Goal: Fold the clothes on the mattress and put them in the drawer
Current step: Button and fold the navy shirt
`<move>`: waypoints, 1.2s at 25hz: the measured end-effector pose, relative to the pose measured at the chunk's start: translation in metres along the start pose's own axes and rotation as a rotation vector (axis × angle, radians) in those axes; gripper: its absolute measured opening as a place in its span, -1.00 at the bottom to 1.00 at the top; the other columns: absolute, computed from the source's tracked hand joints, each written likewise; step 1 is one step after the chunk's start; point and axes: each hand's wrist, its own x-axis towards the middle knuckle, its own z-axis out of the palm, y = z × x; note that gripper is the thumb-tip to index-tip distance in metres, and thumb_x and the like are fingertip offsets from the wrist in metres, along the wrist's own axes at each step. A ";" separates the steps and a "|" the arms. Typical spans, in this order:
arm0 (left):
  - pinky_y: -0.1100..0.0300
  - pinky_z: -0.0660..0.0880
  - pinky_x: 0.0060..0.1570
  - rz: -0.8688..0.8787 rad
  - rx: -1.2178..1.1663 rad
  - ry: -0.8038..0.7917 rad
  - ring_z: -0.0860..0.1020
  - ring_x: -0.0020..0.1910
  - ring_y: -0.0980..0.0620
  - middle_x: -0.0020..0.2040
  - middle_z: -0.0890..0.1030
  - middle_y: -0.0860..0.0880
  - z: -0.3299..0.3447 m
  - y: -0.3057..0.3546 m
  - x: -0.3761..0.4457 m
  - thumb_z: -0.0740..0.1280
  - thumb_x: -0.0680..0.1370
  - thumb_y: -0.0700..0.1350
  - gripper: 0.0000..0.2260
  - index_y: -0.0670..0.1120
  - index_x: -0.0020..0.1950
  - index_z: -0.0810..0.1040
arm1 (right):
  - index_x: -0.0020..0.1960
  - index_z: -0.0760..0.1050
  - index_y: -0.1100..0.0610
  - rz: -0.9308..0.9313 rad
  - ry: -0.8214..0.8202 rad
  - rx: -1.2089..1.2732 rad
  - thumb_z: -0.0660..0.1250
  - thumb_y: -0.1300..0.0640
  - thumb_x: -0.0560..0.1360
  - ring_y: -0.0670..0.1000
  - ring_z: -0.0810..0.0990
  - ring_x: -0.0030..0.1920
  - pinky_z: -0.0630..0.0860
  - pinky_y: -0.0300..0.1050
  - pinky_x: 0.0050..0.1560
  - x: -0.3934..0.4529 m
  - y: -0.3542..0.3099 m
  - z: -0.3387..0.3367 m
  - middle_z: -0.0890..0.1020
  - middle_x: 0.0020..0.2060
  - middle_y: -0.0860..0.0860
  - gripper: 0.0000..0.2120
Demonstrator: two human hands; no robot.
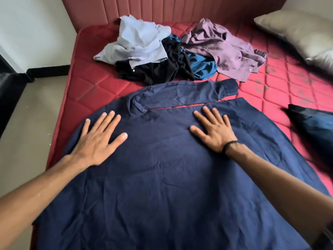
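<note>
A navy blue shirt (pixel 162 177) lies spread flat across the near part of the red quilted mattress (pixel 86 83), one sleeve folded across its far edge. My left hand (pixel 98 139) rests flat on the shirt's left side with fingers spread. My right hand (pixel 214 130) presses flat on the right side, a black band on its wrist. Behind the shirt lies a crumpled heap: a light blue garment (pixel 137 44), a black one (pixel 158 69), a teal one (pixel 201 66) and a mauve shirt (pixel 225 47). No drawer is in view.
A beige pillow (pixel 302 31) lies at the mattress's far right corner. A dark blue bundle (pixel 313 123) sits at the right edge. A padded red headboard (pixel 162 9) stands behind. Grey floor (pixel 30 114) and a white wall are to the left.
</note>
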 end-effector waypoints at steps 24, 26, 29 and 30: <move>-0.22 0.00 0.60 0.100 0.042 -0.201 -0.10 0.67 0.00 0.70 -0.11 0.03 -0.036 0.050 -0.223 -0.35 0.50 0.52 -0.12 0.06 0.70 -0.01 | 0.68 0.05 -0.04 -0.042 -0.067 -0.218 -0.05 -0.44 0.57 0.24 0.12 0.62 0.17 0.27 0.56 -0.345 0.179 -0.052 0.09 0.66 0.08 -0.21; -0.18 -0.06 0.61 0.168 0.020 -0.377 -0.20 0.66 0.06 0.69 -0.16 0.09 -0.059 0.045 -0.239 -0.23 0.36 0.66 -0.01 0.17 0.68 -0.07 | 0.63 0.19 0.08 -0.162 -0.048 -0.256 0.06 -0.22 0.58 0.34 0.28 0.54 0.24 0.30 0.48 -0.367 0.182 -0.052 0.25 0.60 0.19 -0.31; -0.06 0.20 0.52 0.490 0.082 -0.322 0.23 0.54 0.00 0.53 0.29 0.09 -0.086 0.059 -0.267 0.16 0.25 0.69 -0.07 0.25 0.51 0.32 | 0.53 0.35 0.17 -0.309 0.000 -0.183 0.14 -0.07 0.56 0.30 0.48 0.34 0.39 0.17 0.38 -0.383 0.153 -0.053 0.45 0.43 0.24 -0.41; 0.00 0.31 0.40 0.568 0.115 -0.291 0.36 0.38 0.01 0.38 0.39 0.11 -0.091 0.063 -0.275 0.24 0.23 0.66 -0.16 0.24 0.40 0.41 | 0.47 0.41 0.19 -0.354 0.024 -0.167 0.15 -0.06 0.55 0.26 0.56 0.24 0.50 0.09 0.28 -0.384 0.144 -0.055 0.52 0.34 0.22 -0.44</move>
